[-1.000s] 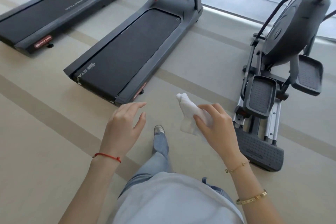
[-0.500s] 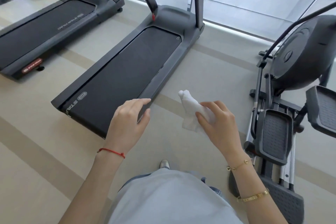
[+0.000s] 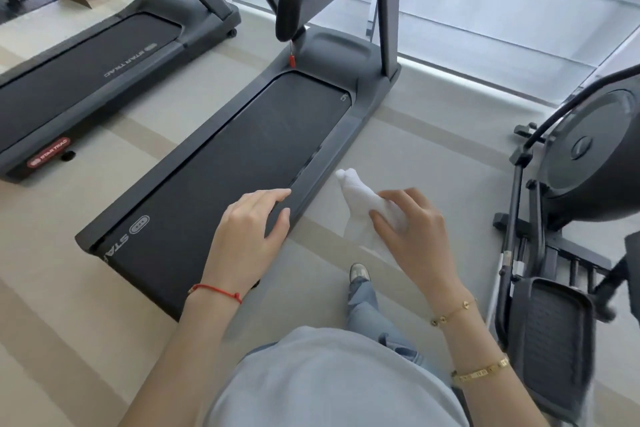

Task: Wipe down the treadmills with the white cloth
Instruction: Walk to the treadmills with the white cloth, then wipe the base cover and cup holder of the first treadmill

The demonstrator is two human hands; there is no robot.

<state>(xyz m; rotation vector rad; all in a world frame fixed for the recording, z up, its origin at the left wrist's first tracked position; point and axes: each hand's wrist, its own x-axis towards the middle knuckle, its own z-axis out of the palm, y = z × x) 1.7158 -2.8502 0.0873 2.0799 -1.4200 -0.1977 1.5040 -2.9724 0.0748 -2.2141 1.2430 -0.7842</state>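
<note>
- My right hand (image 3: 412,229) pinches the bunched white cloth (image 3: 360,198) in the air, just beside the near treadmill (image 3: 242,156); my left hand (image 3: 249,232) hovers, fingers loosely spread, holding nothing.
- I'd shake the cloth flat first, so a broad face meets the side rail, then wipe in long overlapping strokes from one end.
- Count: two treadmills, the second (image 3: 86,80) to the left; one cloth; one elliptical (image 3: 588,166) on the right.

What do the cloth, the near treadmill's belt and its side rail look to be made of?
White cloth: soft woven or terry fabric, judging by how it bunches and drapes in the right hand.
Belt: black, matte, probably rubberised; it shows almost no glare.
Side rail: dark grey, smooth, likely moulded plastic or painted metal; faint sheen, cannot tell which.
</note>
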